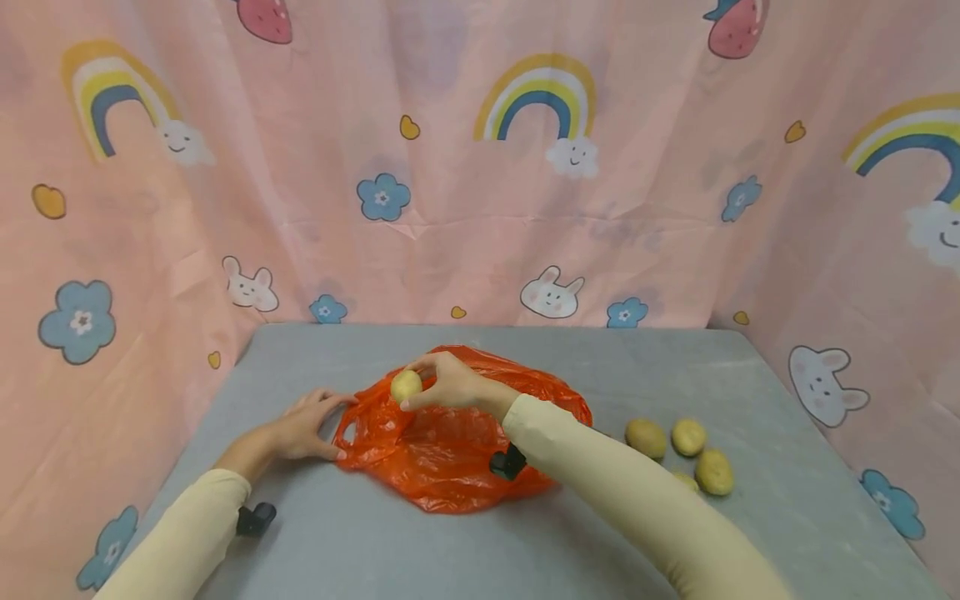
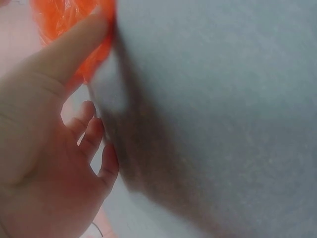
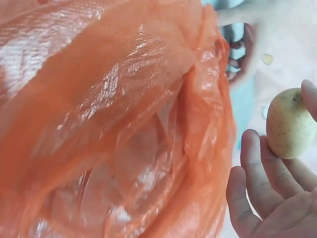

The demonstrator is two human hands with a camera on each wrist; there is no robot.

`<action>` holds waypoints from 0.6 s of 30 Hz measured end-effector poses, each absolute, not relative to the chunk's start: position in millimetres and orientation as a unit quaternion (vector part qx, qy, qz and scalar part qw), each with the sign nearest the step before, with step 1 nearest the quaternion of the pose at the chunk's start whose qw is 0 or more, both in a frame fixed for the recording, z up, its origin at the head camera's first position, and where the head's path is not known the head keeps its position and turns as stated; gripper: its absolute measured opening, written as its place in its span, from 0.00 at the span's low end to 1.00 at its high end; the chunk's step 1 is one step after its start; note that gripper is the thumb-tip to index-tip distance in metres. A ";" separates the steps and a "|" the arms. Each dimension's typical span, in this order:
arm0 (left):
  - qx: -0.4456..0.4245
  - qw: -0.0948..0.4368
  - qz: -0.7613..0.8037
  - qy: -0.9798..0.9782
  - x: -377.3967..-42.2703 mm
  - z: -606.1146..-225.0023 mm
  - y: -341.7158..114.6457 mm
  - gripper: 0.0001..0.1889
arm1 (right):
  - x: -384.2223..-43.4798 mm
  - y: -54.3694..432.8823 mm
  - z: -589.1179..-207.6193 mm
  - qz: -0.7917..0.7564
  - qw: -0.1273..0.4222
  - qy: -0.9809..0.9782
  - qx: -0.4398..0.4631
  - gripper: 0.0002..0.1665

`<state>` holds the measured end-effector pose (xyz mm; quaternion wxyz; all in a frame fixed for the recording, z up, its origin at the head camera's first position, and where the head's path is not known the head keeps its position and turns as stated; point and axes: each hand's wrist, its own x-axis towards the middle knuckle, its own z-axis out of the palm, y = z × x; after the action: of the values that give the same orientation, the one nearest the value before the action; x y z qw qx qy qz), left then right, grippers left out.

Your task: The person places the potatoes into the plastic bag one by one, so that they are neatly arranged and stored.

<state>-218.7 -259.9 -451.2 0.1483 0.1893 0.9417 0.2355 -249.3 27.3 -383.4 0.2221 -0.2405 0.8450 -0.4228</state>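
An orange-red plastic bag point(image 1: 450, 462) lies spread on the grey table, its mouth facing me and a handle loop at its left end. My left hand point(image 1: 306, 427) rests at that end, thumb and forefinger spread apart and touching the bag's edge. In the left wrist view the thumb point(image 2: 74, 44) lies straight on the plastic, while the other fingers are loosely bent. Above the bag's left part, my right hand point(image 1: 450, 382) pinches a small yellow potato point(image 1: 406, 386) between thumb and fingers. The right wrist view shows this potato point(image 3: 290, 124) beside the crumpled bag point(image 3: 138, 119).
Several loose potatoes point(image 1: 714, 472) lie on the table point(image 1: 795, 533) to the right, one partly hidden by my right sleeve point(image 1: 600, 475). A pink patterned curtain point(image 1: 450, 267) closes off the back and both sides.
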 end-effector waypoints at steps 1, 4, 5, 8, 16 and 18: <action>0.192 0.146 0.236 0.941 -219.1 -451.8 -260.4 0.43 | -249.6 23.5 -385.0 -0.419 0.224 0.846 -0.243 0.33; 0.197 0.141 0.237 0.941 -219.7 -453.6 -262.6 0.44 | -249.8 12.0 -390.0 -0.413 0.233 0.846 -0.242 0.36; 0.196 0.141 0.237 0.941 -220.0 -454.2 -263.2 0.44 | -250.0 8.2 -392.2 -0.410 0.234 0.848 -0.241 0.36; 0.192 0.147 0.242 0.940 -221.2 -453.3 -264.2 0.44 | -251.3 -1.2 -398.5 -0.398 0.238 0.856 -0.230 0.37; 0.193 0.159 0.239 0.938 -222.5 -450.8 -263.7 0.44 | -254.7 -14.4 -409.6 -0.338 0.237 0.889 -0.200 0.37; 0.200 0.158 0.236 0.938 -222.6 -452.6 -265.0 0.43 | -254.8 -17.2 -411.3 -0.326 0.236 0.894 -0.197 0.37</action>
<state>-222.6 -265.0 -452.6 0.1581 0.1999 0.9378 0.2359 -254.8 -17.2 -411.3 0.2362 -0.1969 0.8939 -0.3260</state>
